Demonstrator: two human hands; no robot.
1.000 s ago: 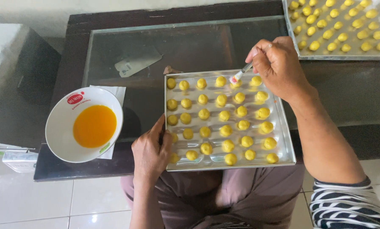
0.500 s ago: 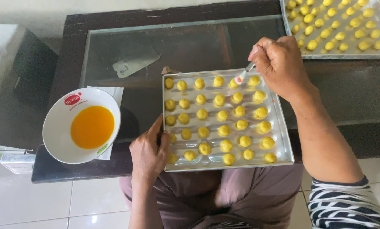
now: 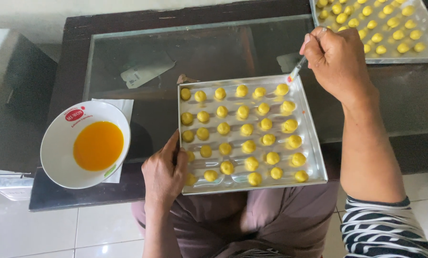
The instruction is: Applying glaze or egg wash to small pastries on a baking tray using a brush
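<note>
- Our left hand grips the tray edge, fingers clamped.
- Our right hand fingers pinch a brush.
- Egg-wash bowl sits left on the tabletop; second tray behind.

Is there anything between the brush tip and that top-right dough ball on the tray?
Nothing visible. The right hand holds the brush with its tip just above the corner dough ball; only bare tray lies between. The left hand steadies the tray's near-left edge.

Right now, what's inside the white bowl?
The white bowl holds a pool of orange-yellow liquid, maybe beaten egg yolk. Its bottom under the liquid is covered, so hidden.
</note>
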